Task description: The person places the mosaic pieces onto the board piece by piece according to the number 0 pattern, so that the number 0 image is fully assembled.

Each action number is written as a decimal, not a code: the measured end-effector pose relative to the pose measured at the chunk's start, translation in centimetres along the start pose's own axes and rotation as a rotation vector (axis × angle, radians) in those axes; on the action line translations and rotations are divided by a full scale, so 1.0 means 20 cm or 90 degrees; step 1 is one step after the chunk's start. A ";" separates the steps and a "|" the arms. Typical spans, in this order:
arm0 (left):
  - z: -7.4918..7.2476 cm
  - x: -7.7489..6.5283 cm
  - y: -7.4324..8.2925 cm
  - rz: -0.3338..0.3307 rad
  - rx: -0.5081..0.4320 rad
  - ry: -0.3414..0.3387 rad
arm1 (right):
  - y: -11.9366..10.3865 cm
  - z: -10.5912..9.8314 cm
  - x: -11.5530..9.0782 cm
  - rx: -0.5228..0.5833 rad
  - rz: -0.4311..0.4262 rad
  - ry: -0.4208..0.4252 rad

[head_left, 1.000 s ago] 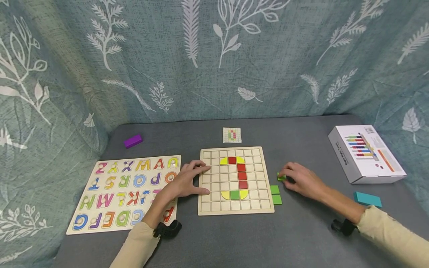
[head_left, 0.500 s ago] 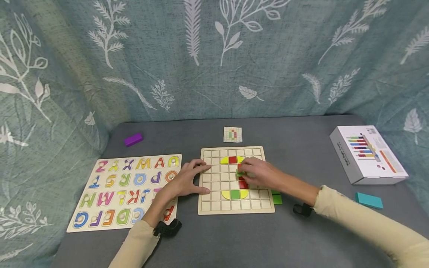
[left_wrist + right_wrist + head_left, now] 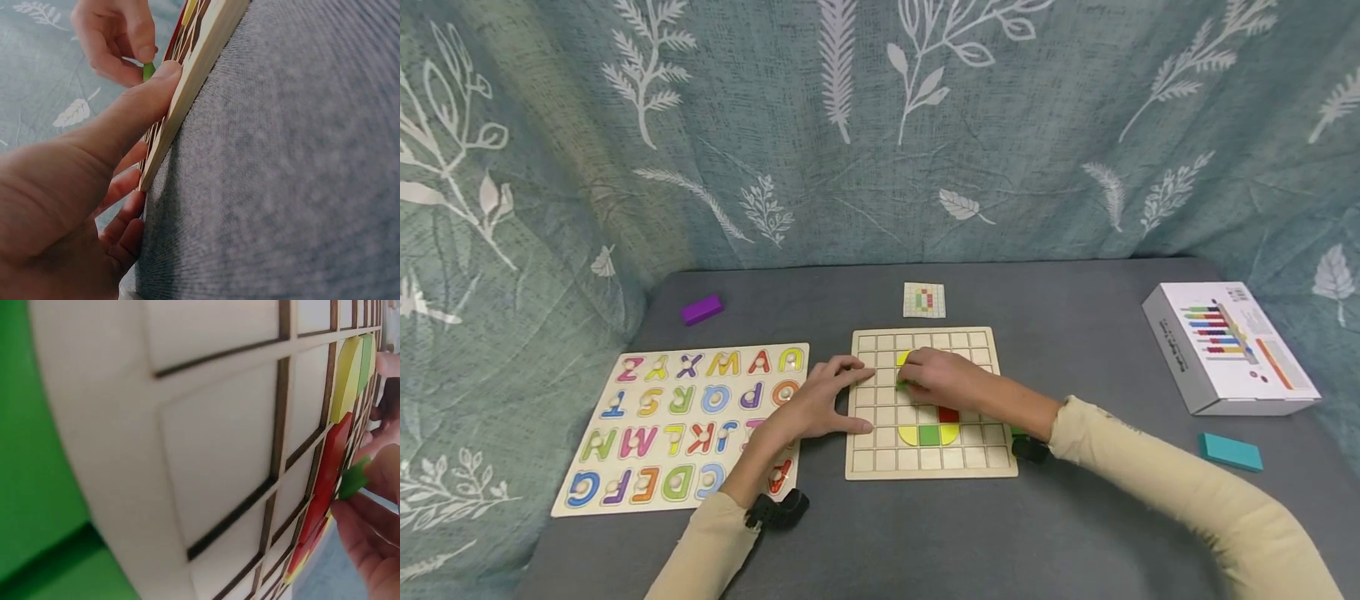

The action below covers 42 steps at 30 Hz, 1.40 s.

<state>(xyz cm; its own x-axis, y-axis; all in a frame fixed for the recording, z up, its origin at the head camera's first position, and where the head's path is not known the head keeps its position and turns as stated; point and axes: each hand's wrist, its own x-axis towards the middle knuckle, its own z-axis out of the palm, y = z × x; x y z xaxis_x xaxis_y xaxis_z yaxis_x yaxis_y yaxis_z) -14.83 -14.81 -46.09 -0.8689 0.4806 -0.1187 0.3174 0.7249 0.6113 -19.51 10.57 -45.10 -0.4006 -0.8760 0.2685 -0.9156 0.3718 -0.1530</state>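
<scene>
My right hand [image 3: 946, 379] pinches a green square tile [image 3: 355, 478] between thumb and fingertips, over the left-middle part of the wooden grid board [image 3: 861, 462]. It hides most of the upper tiles. Still showing on the board are a red square tile [image 3: 948, 414], and below it a green tile [image 3: 929, 435] between two rounded yellow pieces [image 3: 907, 435]. My left hand [image 3: 823, 400] rests along the board's left edge, fingers and thumb spread; its thumb [image 3: 140, 100] touches the rim. More green tiles [image 3: 37, 456] lie against the board's right side, mostly covered by the right wrist in the head view.
A small pattern card [image 3: 924, 300] lies behind the board. The alphabet puzzle [image 3: 647, 507] is at left, with a purple block [image 3: 702, 310] behind it. A white box [image 3: 1232, 350] and a teal block [image 3: 1230, 452] sit at right.
My right hand has moved left from the green tiles beside the board, carrying one green tile over the red column to the board's left-middle part. The left hand stays at the edge.
</scene>
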 end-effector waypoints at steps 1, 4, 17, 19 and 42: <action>0.00 0.00 0.00 -0.001 0.000 0.000 | 0.00 0.00 0.00 0.000 0.004 0.001; 0.00 0.00 0.00 -0.003 -0.003 0.000 | 0.00 0.01 0.00 0.000 0.016 0.006; -0.01 0.00 0.01 -0.006 -0.017 -0.004 | 0.02 0.01 0.00 -0.030 0.071 0.007; -0.01 0.00 0.02 -0.006 -0.016 -0.004 | 0.02 0.00 0.01 -0.023 0.073 0.005; 0.00 0.00 0.02 -0.016 -0.009 0.000 | 0.00 -0.16 -0.46 0.017 0.159 0.058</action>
<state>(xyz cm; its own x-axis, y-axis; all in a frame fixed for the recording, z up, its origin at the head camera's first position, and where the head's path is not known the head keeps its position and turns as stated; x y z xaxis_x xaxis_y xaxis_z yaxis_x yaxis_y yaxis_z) -14.73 -14.47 -45.82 -0.8769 0.4615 -0.1341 0.2898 0.7304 0.6185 -15.98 19.68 -44.62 -0.6170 -0.7258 0.3042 -0.7869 0.5641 -0.2500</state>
